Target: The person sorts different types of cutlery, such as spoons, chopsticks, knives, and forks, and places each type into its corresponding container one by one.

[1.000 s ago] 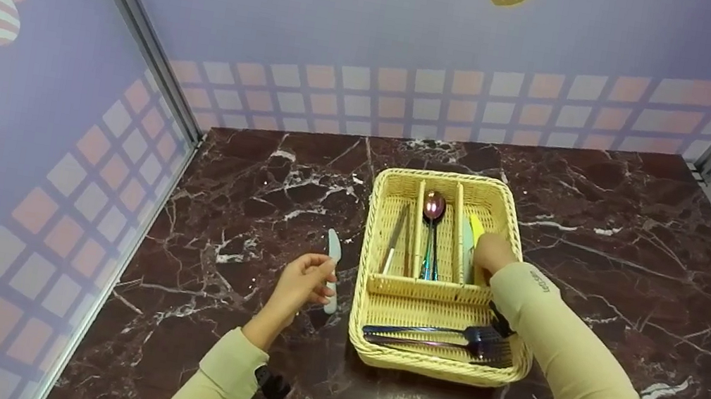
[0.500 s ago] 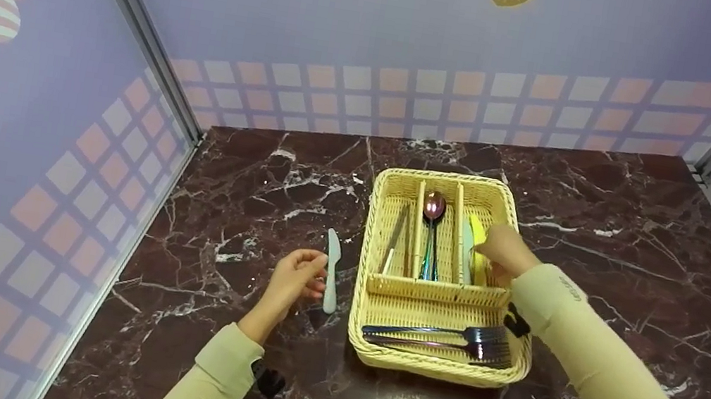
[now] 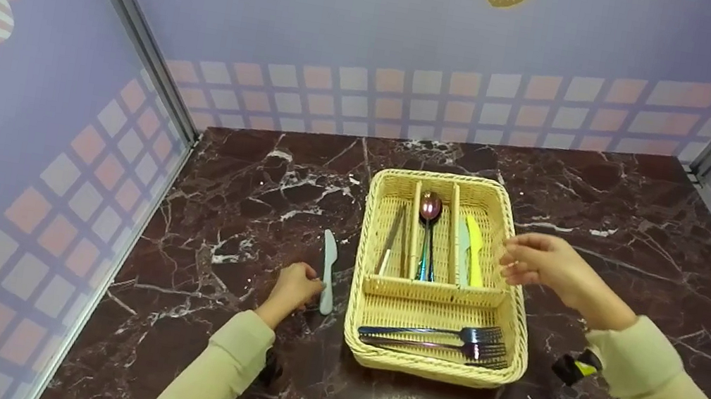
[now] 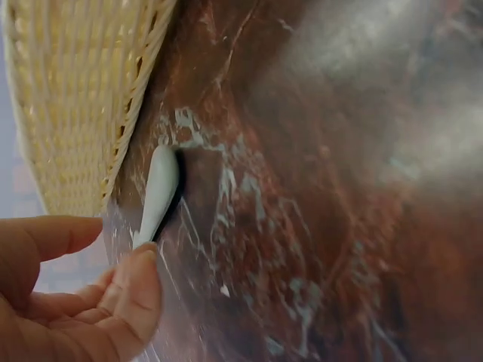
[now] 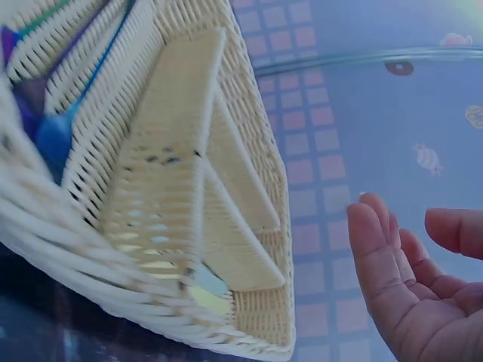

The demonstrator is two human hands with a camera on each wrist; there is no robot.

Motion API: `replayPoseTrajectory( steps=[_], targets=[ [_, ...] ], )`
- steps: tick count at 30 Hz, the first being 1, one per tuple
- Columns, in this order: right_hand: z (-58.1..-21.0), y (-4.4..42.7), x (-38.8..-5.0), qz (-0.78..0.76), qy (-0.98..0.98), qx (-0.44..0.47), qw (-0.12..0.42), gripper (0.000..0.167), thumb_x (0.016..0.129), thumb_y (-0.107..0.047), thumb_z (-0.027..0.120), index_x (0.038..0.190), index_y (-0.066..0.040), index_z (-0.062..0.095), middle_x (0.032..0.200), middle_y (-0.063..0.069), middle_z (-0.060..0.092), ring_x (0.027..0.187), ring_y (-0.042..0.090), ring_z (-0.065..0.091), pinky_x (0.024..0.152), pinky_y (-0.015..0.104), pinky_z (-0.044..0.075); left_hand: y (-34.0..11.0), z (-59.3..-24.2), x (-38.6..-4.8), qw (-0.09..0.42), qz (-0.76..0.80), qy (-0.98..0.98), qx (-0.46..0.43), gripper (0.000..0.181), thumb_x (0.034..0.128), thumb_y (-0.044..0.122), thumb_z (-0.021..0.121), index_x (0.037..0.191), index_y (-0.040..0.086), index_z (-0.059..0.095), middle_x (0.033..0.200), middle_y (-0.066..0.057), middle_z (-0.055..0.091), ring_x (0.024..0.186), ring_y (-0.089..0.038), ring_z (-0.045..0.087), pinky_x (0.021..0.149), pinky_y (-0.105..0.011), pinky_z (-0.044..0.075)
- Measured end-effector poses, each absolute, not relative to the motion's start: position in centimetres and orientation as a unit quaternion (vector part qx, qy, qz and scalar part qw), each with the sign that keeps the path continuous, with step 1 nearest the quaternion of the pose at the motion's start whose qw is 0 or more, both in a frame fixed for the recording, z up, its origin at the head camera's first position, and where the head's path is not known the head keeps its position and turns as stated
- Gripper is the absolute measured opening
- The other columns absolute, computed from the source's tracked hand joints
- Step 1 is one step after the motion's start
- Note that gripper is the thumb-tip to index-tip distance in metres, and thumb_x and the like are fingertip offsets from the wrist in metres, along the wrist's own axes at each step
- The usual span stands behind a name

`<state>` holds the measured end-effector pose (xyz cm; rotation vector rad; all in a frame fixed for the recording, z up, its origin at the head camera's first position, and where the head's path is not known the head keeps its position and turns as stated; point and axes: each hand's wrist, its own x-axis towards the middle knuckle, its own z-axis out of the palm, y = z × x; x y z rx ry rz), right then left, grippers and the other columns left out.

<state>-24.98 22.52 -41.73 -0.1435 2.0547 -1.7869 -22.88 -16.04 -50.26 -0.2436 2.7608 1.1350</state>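
A pale green knife (image 3: 327,273) lies on the dark marble table, left of the yellow wicker cutlery basket (image 3: 354,299). My left hand (image 3: 295,290) is beside its handle; in the left wrist view the thumb stands apart from the fingers, and the fingertips are at the knife (image 4: 160,188). I cannot tell whether they touch it. My right hand (image 3: 548,269) hovers at the basket's right rim, fingers loosely bent, holding nothing. In the basket's right compartment lie a yellow knife (image 3: 474,250) and another pale green knife (image 3: 464,245).
Two dark shiny spoons (image 3: 429,215) lie in the middle compartment. The left one holds slim metal utensils (image 3: 393,241). Dark forks (image 3: 476,336) lie across the front compartment. Purple patterned walls (image 3: 382,32) enclose the table at the back and sides.
My right hand has left the basket's right compartment, moving right and leaving the yellow knife there. My left hand, earlier around the knife's handle, has drawn slightly left and lower.
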Motion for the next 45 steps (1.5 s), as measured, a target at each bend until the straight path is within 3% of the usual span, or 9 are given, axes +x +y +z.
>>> replayPoseTrajectory(
  steps=[3, 7, 10, 14, 22, 26, 31, 39, 45],
  targets=[
    [-42.4, 23.0, -23.9, -0.649, 0.727, -0.051, 0.220, 0.027, 0.093, -0.013, 0.051, 0.112, 0.006, 0.046, 0.085, 0.002, 0.063, 0.072, 0.012, 0.063, 0.072, 0.030, 0.056, -15.3, -50.3, -23.1, 0.089, 0.359, 0.926, -0.075, 0.026, 0.0762, 0.010, 0.069, 0.060, 0.007, 0.050, 0.047, 0.001, 0.045, 0.040, -0.013, 0.049, 0.037, -0.023, 0.044],
    [-43.3, 23.6, -23.2, -0.650, 0.720, -0.045, 0.237, 0.029, 0.093, -0.013, 0.051, 0.112, 0.008, 0.044, 0.085, 0.002, 0.063, 0.071, 0.012, 0.063, 0.070, 0.029, 0.056, -14.5, -50.7, -23.4, 0.114, 0.323, 0.935, -0.093, 0.037, 0.0711, 0.010, 0.076, 0.048, 0.010, 0.047, 0.041, -0.001, 0.046, 0.036, -0.014, 0.049, 0.038, -0.027, 0.049],
    [-43.7, 23.9, -23.1, -0.653, 0.716, -0.037, 0.244, 0.031, 0.093, -0.013, 0.052, 0.113, 0.009, 0.044, 0.084, 0.002, 0.064, 0.071, 0.011, 0.064, 0.070, 0.029, 0.056, -14.3, -51.0, -23.9, 0.132, 0.314, 0.932, -0.127, 0.022, 0.0684, 0.009, 0.079, 0.066, -0.003, 0.061, 0.054, -0.011, 0.057, 0.041, -0.019, 0.057, 0.041, -0.029, 0.052],
    [-44.0, 24.2, -23.0, -0.661, 0.707, -0.031, 0.249, 0.024, 0.092, -0.013, 0.054, 0.108, 0.003, 0.049, 0.084, 0.001, 0.064, 0.070, 0.011, 0.064, 0.070, 0.028, 0.056, -14.3, -51.5, -24.8, 0.155, 0.340, 0.910, -0.179, 0.040, 0.0668, 0.007, 0.080, 0.095, -0.012, 0.059, 0.076, -0.022, 0.062, 0.046, -0.022, 0.061, 0.044, -0.029, 0.053],
    [-44.5, 24.0, -23.0, -0.660, 0.706, -0.039, 0.255, 0.020, 0.091, -0.010, 0.053, 0.106, 0.002, 0.049, 0.081, 0.000, 0.064, 0.069, 0.011, 0.064, 0.068, 0.028, 0.056, -15.1, -51.9, -25.0, 0.194, 0.441, 0.845, -0.232, 0.021, 0.0684, 0.001, 0.075, 0.077, -0.008, 0.058, 0.060, -0.013, 0.055, 0.035, -0.014, 0.053, 0.040, -0.025, 0.051],
    [-44.5, 23.9, -23.0, -0.669, 0.694, -0.044, 0.262, 0.008, 0.091, -0.008, 0.052, 0.099, -0.005, 0.053, 0.081, 0.001, 0.064, 0.069, 0.011, 0.064, 0.068, 0.028, 0.056, -15.5, -51.8, -24.9, 0.201, 0.494, 0.814, -0.229, 0.016, 0.0715, -0.002, 0.073, 0.078, -0.008, 0.059, 0.054, -0.009, 0.055, 0.037, -0.011, 0.052, 0.040, -0.022, 0.050],
    [-44.1, 23.6, -23.1, -0.674, 0.687, -0.054, 0.267, 0.009, 0.092, -0.009, 0.053, 0.100, -0.006, 0.054, 0.084, 0.002, 0.064, 0.071, 0.011, 0.064, 0.069, 0.027, 0.056, -16.1, -51.2, -24.8, 0.184, 0.562, 0.783, -0.194, 0.009, 0.0773, 0.000, 0.069, 0.077, -0.004, 0.061, 0.056, -0.005, 0.057, 0.043, -0.009, 0.053, 0.042, -0.019, 0.049],
    [-43.5, 22.3, -23.8, -0.697, 0.665, -0.069, 0.258, 0.010, 0.092, -0.005, 0.052, 0.102, -0.004, 0.052, 0.084, 0.003, 0.064, 0.072, 0.012, 0.064, 0.071, 0.027, 0.056, -14.7, -46.6, -25.0, 0.115, 0.644, 0.741, -0.150, 0.025, 0.0784, 0.001, 0.067, 0.098, -0.011, 0.057, 0.070, -0.006, 0.059, 0.053, -0.010, 0.058, 0.058, -0.025, 0.055],
    [-42.6, 20.0, -24.2, -0.728, 0.638, -0.073, 0.240, 0.012, 0.089, -0.001, 0.053, 0.102, 0.000, 0.054, 0.082, 0.004, 0.065, 0.072, 0.013, 0.064, 0.072, 0.027, 0.055, -10.8, -42.4, -23.4, 0.114, 0.676, 0.726, -0.059, 0.029, 0.0780, -0.001, 0.066, 0.103, -0.014, 0.058, 0.079, -0.012, 0.062, 0.059, -0.014, 0.060, 0.064, -0.030, 0.056]
  ],
)
